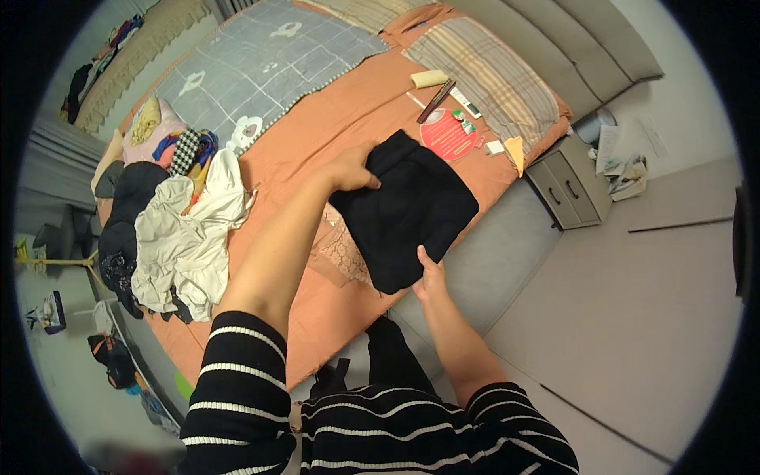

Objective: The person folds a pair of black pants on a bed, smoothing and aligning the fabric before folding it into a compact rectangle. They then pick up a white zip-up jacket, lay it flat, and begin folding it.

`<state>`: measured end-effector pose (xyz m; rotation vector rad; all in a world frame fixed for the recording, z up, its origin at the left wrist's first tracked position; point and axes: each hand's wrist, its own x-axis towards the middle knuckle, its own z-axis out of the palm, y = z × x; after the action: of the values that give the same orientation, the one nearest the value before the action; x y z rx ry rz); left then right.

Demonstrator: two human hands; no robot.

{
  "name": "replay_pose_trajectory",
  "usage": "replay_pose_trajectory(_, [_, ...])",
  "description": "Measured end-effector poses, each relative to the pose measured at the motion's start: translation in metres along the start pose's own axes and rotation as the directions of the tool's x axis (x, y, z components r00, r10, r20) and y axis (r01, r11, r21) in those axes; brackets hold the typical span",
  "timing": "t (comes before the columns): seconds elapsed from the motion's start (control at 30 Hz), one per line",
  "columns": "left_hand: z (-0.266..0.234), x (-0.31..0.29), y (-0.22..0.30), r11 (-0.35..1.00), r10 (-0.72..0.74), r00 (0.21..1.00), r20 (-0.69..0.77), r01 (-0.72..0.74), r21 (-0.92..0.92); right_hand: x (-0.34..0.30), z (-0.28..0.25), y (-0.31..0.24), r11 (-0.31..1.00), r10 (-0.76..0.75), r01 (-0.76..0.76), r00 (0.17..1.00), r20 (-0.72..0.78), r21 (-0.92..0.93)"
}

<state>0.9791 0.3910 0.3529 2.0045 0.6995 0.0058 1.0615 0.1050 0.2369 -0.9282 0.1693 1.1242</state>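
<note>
A black folded garment (412, 210), whose exact kind I cannot make out, is held over the near right part of the orange bed sheet (317, 111). At its upper left edge, my left hand (356, 168) grips the cloth. My right hand (429, 273) pinches its lower right edge, thumb on top and the other fingers hidden beneath. Partly under the black cloth lies a peach lace garment (344, 249) on the bed.
Left on the bed lies a heap with a white garment (186, 237) and dark clothes (131, 210). Beyond are a grey blanket (269, 63) and a plaid pillow (491, 71). A red round fan (447, 134) lies near small items. A nightstand (570, 186) stands right.
</note>
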Motion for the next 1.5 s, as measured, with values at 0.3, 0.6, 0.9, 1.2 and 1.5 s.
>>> replay_pose_trajectory(0.3, [-0.007, 0.025, -0.038, 0.979, -0.149, 0.977, 0.155, 0.168, -0.113, 0.014, 0.018, 0.018, 0.982, 0.188, -0.185, 0.968, -0.166, 0.031])
replay_pose_trajectory(0.6, [0.011, 0.013, -0.056, 0.954, -0.143, 0.982, 0.122, 0.17, -0.246, 0.005, 0.027, 0.005, 0.967, 0.255, -0.249, 0.916, -0.309, 0.058])
replay_pose_trajectory(0.9, [0.048, -0.123, -0.097, 0.6, -0.296, 0.952, 0.074, 0.245, -0.762, -0.024, -0.004, 0.005, 0.792, 0.112, -0.149, 0.989, -0.099, -0.592])
replay_pose_trajectory(1.2, [0.205, -0.365, -0.172, -0.186, -0.611, 0.704, 0.362, 0.318, -0.93, -0.031, -0.036, 0.104, 0.183, 0.347, 0.322, 0.863, 0.367, -0.929])
replay_pose_trajectory(1.5, [0.19, -0.358, -0.195, -0.066, -0.729, 0.605, 0.32, 0.403, -0.913, 0.008, 0.012, 0.135, -0.394, 0.199, 0.147, 0.977, 0.072, -0.908])
